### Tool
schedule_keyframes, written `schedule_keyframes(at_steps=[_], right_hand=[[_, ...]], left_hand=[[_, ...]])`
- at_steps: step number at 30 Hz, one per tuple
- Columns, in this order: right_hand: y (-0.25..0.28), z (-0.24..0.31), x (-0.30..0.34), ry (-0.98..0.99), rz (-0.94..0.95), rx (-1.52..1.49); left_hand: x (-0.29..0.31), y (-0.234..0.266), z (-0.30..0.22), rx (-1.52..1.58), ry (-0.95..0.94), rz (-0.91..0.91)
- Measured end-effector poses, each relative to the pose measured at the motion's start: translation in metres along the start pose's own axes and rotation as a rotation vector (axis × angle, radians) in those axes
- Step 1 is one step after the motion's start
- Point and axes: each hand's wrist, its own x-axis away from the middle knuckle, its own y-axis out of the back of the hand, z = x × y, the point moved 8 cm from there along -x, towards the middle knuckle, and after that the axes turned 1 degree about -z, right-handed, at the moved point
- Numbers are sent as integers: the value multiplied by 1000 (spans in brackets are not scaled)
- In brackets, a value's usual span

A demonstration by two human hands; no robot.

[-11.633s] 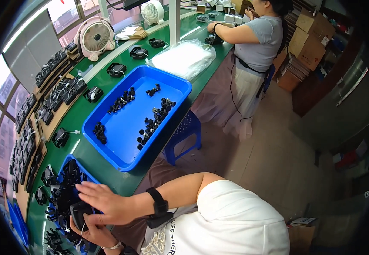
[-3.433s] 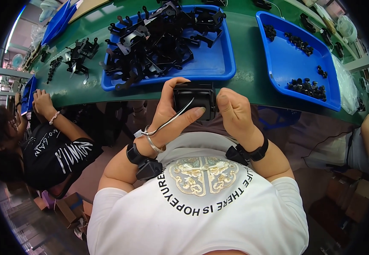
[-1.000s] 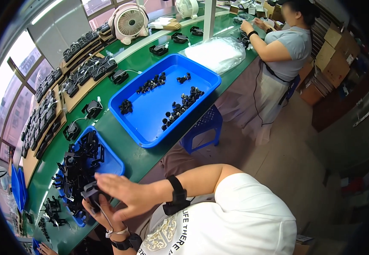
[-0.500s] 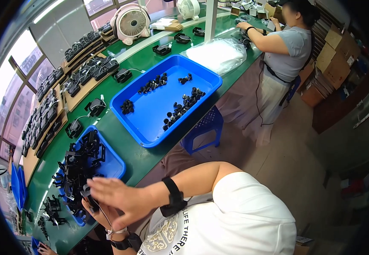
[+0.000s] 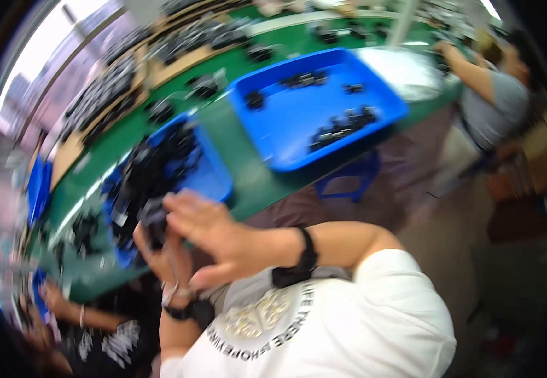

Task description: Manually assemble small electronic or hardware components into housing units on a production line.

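My left hand (image 5: pixel 174 259) holds a small black plastic bracket (image 5: pixel 153 220), its thumb and fingers around the lower part; blur hides the details. Over it, my right hand (image 5: pixel 213 234) is stretched out flat, thumb apart from the fingers, with the fingertips beside the bracket's upper end. Whether they touch it, I cannot tell. Just beyond both hands lies a small blue tray (image 5: pixel 215 169) heaped with black brackets (image 5: pixel 150 167). Farther right, a larger blue tray (image 5: pixel 279 123) contains groups of small black knob-like parts (image 5: pixel 343 129).
More black parts (image 5: pixel 85 230) lie on the green table (image 5: pixel 223 129) left of the small tray. Cardboard strips with rows of black devices (image 5: pixel 100 91) line the far side. One co-worker (image 5: pixel 497 101) is at the far right, another person's arm (image 5: pixel 90 315) at lower left. A blue stool (image 5: pixel 349 179) stands below the table.
The view has swung, so trays and table sit farther right and higher. My hands keep much the same pose around the bracket. More of the person at lower left shows.
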Motion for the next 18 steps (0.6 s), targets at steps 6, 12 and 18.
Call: schedule_keyframes(at_steps=[6,12,18], right_hand=[[16,-18,-5,-57,-61,-66],[5,-5,5,-64,25,-47],[35,-48,-2,-335,-105,-63]], left_hand=[[4,-17,1,62,-55,59],[3,-14,13,207,37,22],[1,-16,-1,-86,-165,77]])
